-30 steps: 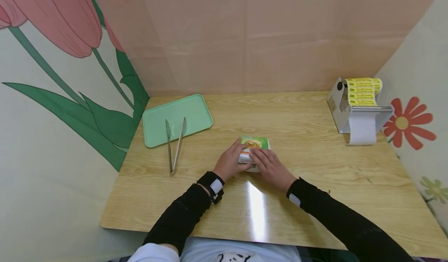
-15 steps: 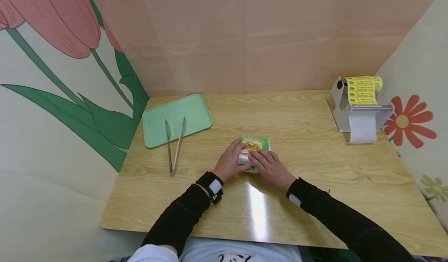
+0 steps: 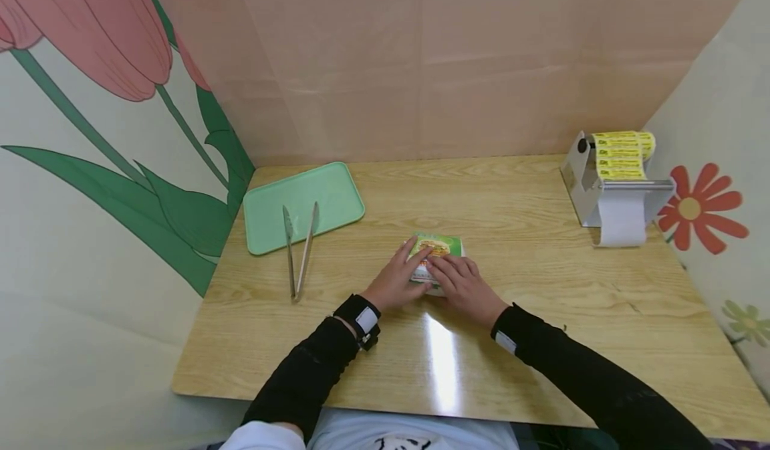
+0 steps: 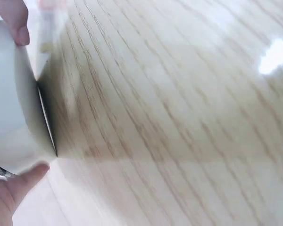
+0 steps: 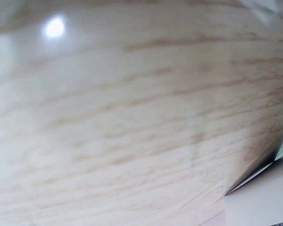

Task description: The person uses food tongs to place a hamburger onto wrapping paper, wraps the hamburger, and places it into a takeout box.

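A small paper burger box (image 3: 442, 241), green and white with a burger picture on top, sits on the wooden table in front of the person. My left hand (image 3: 397, 281) grips its left side, with the thumb along the near side and a finger reaching over the top. From the right, my right hand (image 3: 468, 291) holds the box, fingers laid over its near right part. In the left wrist view the white side of the box (image 4: 4, 89) shows between fingertips, with a thin dark gap along its lower edge. A white corner of the box (image 5: 262, 197) appears in the right wrist view.
Metal tongs (image 3: 307, 253) lie to the left, tips resting over a light green tray (image 3: 339, 199). At the back right stands a metal label dispenser (image 3: 582, 199) with a roll of yellow labels (image 3: 622, 156) and a white strip hanging down. Walls border the table's back and sides.
A finger of my left hand has slid a little farther across the box top. My right hand keeps nearly the same place, and the box stays where it was.
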A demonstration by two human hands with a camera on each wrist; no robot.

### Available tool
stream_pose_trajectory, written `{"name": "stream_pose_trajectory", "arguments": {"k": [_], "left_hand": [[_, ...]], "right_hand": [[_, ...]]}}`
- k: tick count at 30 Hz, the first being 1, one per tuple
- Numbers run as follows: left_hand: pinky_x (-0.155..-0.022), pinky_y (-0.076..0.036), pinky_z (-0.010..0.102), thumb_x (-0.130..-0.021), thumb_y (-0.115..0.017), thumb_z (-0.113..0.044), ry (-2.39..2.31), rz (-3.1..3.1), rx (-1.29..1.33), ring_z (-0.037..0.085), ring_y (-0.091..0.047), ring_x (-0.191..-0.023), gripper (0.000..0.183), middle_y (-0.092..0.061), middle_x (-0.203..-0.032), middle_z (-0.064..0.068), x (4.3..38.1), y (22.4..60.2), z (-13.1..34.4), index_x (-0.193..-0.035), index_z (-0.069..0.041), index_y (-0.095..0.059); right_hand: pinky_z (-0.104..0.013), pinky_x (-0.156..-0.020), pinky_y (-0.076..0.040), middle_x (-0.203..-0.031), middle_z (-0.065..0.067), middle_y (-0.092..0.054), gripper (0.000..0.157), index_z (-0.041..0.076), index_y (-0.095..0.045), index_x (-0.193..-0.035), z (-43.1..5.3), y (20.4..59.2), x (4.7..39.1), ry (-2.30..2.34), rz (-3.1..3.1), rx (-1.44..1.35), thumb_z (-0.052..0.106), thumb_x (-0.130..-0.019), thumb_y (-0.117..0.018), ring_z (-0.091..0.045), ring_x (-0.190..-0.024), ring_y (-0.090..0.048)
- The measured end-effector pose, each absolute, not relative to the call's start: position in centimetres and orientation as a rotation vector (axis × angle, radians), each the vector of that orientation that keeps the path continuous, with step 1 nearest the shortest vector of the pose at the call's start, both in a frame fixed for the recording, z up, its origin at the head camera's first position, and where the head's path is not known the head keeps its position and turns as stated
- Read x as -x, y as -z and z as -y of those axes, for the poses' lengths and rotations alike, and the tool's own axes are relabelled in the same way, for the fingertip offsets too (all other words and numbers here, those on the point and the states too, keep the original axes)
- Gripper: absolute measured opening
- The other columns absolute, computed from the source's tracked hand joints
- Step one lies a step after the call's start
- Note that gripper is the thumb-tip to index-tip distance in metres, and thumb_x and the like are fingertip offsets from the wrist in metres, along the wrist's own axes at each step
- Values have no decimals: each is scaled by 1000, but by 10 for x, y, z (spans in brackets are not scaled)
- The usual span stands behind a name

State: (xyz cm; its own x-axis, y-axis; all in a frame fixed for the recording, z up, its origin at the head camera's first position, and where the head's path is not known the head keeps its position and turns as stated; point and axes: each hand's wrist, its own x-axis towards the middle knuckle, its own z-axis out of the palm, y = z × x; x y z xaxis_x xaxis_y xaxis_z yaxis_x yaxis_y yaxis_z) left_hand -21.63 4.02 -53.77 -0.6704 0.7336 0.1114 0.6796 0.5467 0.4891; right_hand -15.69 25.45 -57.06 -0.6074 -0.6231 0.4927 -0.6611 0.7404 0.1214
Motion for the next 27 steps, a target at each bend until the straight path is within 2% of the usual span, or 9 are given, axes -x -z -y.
{"name": "stream_pose_trajectory", "arguments": {"k": [3,7,9,18,23,27], "left_hand": [[-113,-27,45,-92,-65,-42,-678,-2759,-1378,39,-20,-144,73,-22,-158,15,219,538,-38,-151,-13,-35],[-116,-22,34,-87,-72,-42,-563,-2911,-1636,28,-37,-138,72,-45,-147,12,221,538,-38,-142,-4,-47],[-115,-24,32,-86,-73,-40,-537,-2939,-1714,26,-44,-134,70,-51,-142,11,222,539,-38,-139,-1,-50],[-112,-30,32,-87,-73,-34,-445,-2973,-1933,28,-51,-128,63,-60,-132,14,220,540,-37,-134,3,-53],[-112,-29,31,-85,-76,-33,-549,-2950,-1824,28,-51,-127,62,-59,-131,12,220,538,-40,-133,1,-53],[-113,-28,31,-83,-78,-33,-604,-2921,-1709,25,-50,-126,62,-58,-131,10,222,535,-43,-131,-3,-53]], "right_hand": [[-53,-95,-35,-142,-15,-43,90,3,-40,-142,-254,568,157,-123,2450,-968,27,-69,-87,-36,-124,-40],[-53,-95,-35,-144,-17,-42,90,1,-39,-143,-254,567,158,-110,2436,-963,32,-71,-84,-37,-125,-40],[-53,-96,-35,-144,-17,-42,90,0,-38,-143,-253,566,159,-101,2423,-960,35,-72,-83,-38,-125,-40],[-51,-95,-34,-141,-20,-41,92,-1,-38,-141,-252,567,158,-58,2419,-955,33,-70,-85,-38,-123,-38],[-52,-95,-33,-142,-20,-41,88,-1,-37,-142,-251,565,159,-76,2426,-948,38,-75,-79,-38,-123,-38],[-52,-94,-33,-141,-20,-42,89,0,-38,-142,-251,564,159,-76,2417,-965,37,-73,-81,-39,-122,-39]]}}
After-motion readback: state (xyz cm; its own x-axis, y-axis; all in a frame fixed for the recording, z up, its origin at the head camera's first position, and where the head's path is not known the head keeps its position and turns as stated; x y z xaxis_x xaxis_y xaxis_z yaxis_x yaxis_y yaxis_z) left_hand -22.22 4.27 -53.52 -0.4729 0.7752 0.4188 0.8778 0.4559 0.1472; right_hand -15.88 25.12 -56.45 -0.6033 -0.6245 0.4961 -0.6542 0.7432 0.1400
